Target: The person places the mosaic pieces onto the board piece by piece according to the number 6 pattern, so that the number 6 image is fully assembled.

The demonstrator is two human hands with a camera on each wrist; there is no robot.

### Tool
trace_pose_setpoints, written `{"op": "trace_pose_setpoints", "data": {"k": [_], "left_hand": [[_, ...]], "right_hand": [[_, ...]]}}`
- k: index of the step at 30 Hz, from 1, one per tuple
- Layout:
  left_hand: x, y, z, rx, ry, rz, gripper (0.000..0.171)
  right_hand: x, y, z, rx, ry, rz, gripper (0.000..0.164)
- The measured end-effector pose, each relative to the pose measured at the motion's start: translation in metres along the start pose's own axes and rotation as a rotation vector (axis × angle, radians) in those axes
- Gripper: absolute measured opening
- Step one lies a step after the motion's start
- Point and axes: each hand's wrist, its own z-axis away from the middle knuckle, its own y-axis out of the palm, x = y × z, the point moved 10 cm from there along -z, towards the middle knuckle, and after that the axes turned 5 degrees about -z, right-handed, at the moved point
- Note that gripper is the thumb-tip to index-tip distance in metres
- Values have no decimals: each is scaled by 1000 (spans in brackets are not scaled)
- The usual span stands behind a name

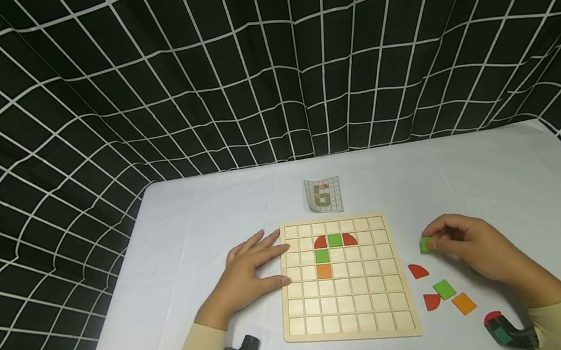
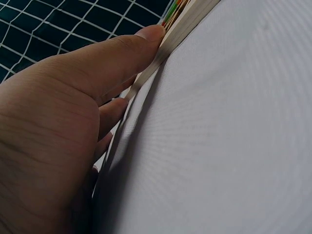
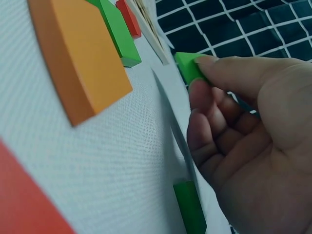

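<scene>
The wooden grid board (image 1: 346,303) lies leftward from my right fingertips, near but not touching. My left hand (image 1: 250,274) is the closer one, its fingers spread and tips at the board's left edge. My right hand (image 1: 467,242) pinches a green tile (image 1: 425,245) against the thumb; part of it is covered, so I can't tell a long axis. Slightly beyond those fingertips and to the left sits the row of red and green tiles (image 1: 334,240); just nearer me, a loose red quarter-circle tile (image 1: 418,271).
</scene>
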Motion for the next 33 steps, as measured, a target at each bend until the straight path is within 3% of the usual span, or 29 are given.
{"op": "trace_pose_setpoints", "data": {"k": [15,33], "left_hand": [[0,-1,0,1,-14,2,68],[3,1,-1,3,-15,21,68]], "right_hand": [[11,-10,3,-100,-42,-79,17],[24,-5,3,-75,-49,-154,16]]}}
